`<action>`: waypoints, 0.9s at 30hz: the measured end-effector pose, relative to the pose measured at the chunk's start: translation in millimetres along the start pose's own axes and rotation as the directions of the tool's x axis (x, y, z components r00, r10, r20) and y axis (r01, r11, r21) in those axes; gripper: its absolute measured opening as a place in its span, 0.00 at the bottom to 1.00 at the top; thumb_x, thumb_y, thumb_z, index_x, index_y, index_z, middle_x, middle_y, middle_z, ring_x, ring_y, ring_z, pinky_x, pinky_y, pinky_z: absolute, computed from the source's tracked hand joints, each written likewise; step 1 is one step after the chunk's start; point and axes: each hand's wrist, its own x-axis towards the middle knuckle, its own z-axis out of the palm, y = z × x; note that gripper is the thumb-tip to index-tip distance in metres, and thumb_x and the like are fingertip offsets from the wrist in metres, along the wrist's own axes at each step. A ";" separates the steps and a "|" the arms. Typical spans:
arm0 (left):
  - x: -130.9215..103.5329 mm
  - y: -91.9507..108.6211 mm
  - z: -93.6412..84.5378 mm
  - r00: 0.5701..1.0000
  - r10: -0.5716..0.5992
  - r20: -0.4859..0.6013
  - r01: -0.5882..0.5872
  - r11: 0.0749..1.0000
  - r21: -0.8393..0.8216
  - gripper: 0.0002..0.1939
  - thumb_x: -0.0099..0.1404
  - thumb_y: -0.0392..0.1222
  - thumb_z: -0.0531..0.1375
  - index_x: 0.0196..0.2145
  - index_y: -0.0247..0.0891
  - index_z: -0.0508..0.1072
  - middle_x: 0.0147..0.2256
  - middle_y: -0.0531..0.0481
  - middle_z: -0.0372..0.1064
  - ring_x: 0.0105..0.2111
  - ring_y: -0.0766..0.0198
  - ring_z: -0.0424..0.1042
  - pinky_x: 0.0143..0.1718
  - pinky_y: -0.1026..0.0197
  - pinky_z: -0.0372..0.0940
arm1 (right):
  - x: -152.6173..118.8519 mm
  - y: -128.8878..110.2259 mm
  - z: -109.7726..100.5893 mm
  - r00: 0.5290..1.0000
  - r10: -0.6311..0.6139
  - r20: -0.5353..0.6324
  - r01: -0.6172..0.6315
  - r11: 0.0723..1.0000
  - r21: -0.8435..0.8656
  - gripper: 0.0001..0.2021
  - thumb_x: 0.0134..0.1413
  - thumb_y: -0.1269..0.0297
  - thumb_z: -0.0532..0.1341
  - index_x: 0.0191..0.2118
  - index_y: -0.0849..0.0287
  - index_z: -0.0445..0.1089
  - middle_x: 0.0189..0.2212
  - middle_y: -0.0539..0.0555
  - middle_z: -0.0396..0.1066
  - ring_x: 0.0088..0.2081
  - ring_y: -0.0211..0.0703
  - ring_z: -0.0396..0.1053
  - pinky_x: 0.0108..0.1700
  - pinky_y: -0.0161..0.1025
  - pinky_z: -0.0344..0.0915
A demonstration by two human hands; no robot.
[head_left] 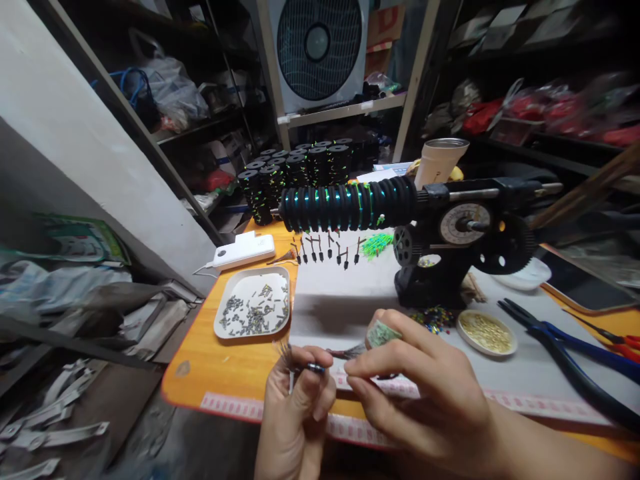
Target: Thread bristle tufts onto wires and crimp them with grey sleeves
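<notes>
At the table's front edge, my left hand (303,393) pinches a small dark, shiny piece (316,367) with thin wire-like strands sticking out to the left. Just right of it, my right hand (415,380) has thumb and index finger pressed close together; whatever lies between them is too small to make out. A greenish patch (383,333) shows at its fingers, and a dark, thin-tipped item (350,351) runs between the two hands. Beyond them stands a black winding machine (430,260) with a ribbed black roller (345,205); small dark weights (323,255) hang beneath.
A white tray (219,320) of small metal parts stands left, near a white power adapter (245,251). On the right are a dish (513,343) of golden pieces, pliers (565,347), a phone (585,280) and a cup (440,163). Black spools (297,167) stand behind.
</notes>
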 end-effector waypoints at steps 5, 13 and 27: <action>-0.4 -0.6 -1.2 1.000 0.007 0.025 -0.006 0.999 -0.040 0.11 0.49 0.38 0.76 0.27 0.35 0.78 0.26 0.55 0.70 0.17 0.81 0.62 0.19 0.77 0.58 | 0.5 0.0 0.1 1.000 -0.006 -0.019 0.006 1.000 -0.016 0.09 0.55 0.80 0.58 0.37 0.59 0.68 0.23 0.51 0.68 0.26 0.40 0.60 0.26 0.37 0.56; -2.7 -1.6 2.0 1.000 -0.007 0.017 0.008 0.999 -0.044 0.10 0.48 0.34 0.76 0.29 0.35 0.80 0.26 0.53 0.71 0.18 0.80 0.61 0.19 0.78 0.60 | -0.2 0.1 0.8 0.999 -0.031 -0.015 0.031 1.000 -0.001 0.08 0.55 0.80 0.59 0.38 0.61 0.70 0.24 0.53 0.71 0.27 0.40 0.60 0.26 0.36 0.57; -4.1 -2.6 5.0 0.999 -0.043 0.012 0.044 0.999 -0.032 0.11 0.46 0.35 0.76 0.28 0.36 0.81 0.25 0.53 0.71 0.19 0.79 0.62 0.20 0.78 0.61 | 0.1 0.8 -0.1 1.000 -0.012 0.004 0.012 1.000 -0.023 0.05 0.60 0.76 0.60 0.35 0.63 0.73 0.23 0.51 0.64 0.26 0.40 0.60 0.26 0.36 0.57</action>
